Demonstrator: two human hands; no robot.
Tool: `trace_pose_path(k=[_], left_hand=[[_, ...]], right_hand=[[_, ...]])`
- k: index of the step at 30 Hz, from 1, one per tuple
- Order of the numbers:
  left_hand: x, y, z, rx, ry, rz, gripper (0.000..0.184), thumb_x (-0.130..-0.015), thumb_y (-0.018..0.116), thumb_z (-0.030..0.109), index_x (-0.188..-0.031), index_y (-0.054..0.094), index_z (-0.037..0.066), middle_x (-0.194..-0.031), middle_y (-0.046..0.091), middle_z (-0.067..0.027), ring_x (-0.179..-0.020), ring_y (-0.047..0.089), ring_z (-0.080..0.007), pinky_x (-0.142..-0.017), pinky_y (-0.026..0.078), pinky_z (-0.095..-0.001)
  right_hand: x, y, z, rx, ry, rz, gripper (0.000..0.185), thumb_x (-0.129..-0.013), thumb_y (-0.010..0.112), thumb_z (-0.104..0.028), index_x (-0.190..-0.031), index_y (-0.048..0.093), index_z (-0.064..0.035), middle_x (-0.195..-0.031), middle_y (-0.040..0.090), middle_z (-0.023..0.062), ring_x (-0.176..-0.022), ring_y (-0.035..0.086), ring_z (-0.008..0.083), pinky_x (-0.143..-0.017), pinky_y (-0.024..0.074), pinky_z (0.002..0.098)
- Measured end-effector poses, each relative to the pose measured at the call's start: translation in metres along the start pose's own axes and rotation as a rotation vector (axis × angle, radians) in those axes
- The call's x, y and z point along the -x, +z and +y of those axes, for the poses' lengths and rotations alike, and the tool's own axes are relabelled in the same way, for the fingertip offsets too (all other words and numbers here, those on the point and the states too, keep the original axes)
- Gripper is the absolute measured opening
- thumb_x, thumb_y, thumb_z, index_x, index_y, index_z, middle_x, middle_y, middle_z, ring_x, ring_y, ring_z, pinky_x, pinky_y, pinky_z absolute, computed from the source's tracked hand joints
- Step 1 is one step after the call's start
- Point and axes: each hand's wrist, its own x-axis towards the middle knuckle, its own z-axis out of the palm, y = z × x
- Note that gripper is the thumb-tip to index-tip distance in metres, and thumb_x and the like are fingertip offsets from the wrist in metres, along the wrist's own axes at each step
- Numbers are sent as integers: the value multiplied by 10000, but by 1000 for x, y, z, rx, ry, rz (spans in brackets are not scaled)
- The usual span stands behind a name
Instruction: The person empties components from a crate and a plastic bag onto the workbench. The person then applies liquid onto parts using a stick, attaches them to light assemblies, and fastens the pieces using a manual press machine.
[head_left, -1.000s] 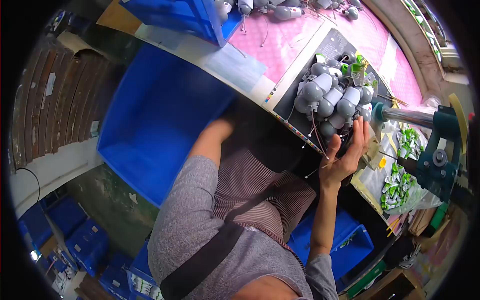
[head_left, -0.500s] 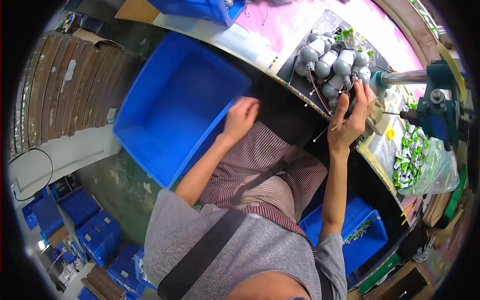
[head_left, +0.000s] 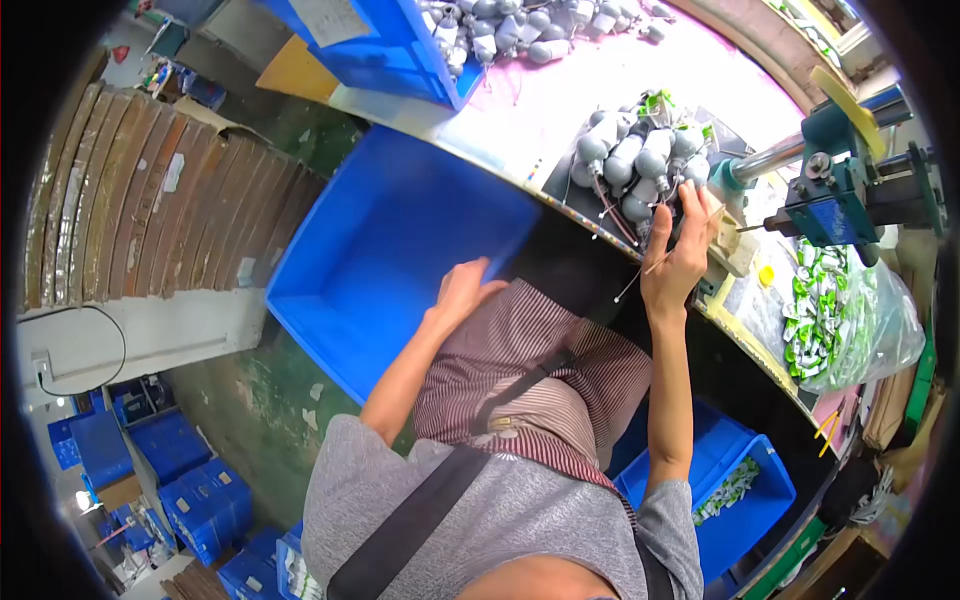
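Observation:
A pile of grey-and-white bulb-shaped parts (head_left: 640, 150) with thin wire leads lies on a dark sheet near the bench edge. My right hand (head_left: 675, 260) is at the near side of this pile, fingers stretched out and thumb apart. Its fingertips reach the nearest parts; whether they press on one is hard to see. A thin wire with a pale tip hangs beside the thumb. My left hand (head_left: 462, 292) is over my lap by the rim of a big blue bin (head_left: 390, 250), thumb apart from loosely bent fingers, nothing visible in it.
A bench press (head_left: 835, 190) stands right of the pile, beside a pale block fixture (head_left: 732, 245). Green-and-white pieces (head_left: 815, 310) lie by a clear plastic bag (head_left: 880, 330). More bulb parts (head_left: 540, 30) sit beyond a blue crate (head_left: 385, 60). Another blue bin (head_left: 740, 520) is below the bench.
The view has shifted, showing more bulb parts at the back of the bench. My left hand has loosened from a blurred, curled shape, its thumb now apart. My right hand stays at the pile.

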Motion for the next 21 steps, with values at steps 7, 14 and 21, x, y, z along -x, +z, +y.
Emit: trace_pose_path(k=[7, 14, 21], left_hand=[[-186, -94, 64, 95, 36, 819, 953, -876, 766, 353, -1457, 184, -129, -1439, 314, -349, -1335, 371, -451, -1141, 279, -479], [-260, -72, 15, -61, 4, 790, 981, -926, 666, 351, -1485, 54, -174, -1524, 127, -434, -1434, 177, -546, -1193, 187, -514], [-245, -122, 6, -247, 111, 840, 766, -883, 742, 256, -1409, 326, -115, -1449, 367, -327, -1346, 387, -423, -1098, 350, -449]], right_hand=[[-1, 0, 1, -5, 12, -21, 390, -946, 649, -126, -1279, 547, 48, -1265, 595, 239, -1255, 510, 442, -1086, 378, 505], [-4, -4, 3, -43, 35, -31, 424, -935, 661, -123, -1292, 532, 66, -1286, 581, 250, -1278, 488, 454, -1088, 375, 511], [-3, -3, 4, -75, 29, -40, 430, -935, 661, -131, -1296, 533, 64, -1303, 576, 247, -1292, 482, 441, -1096, 364, 516]])
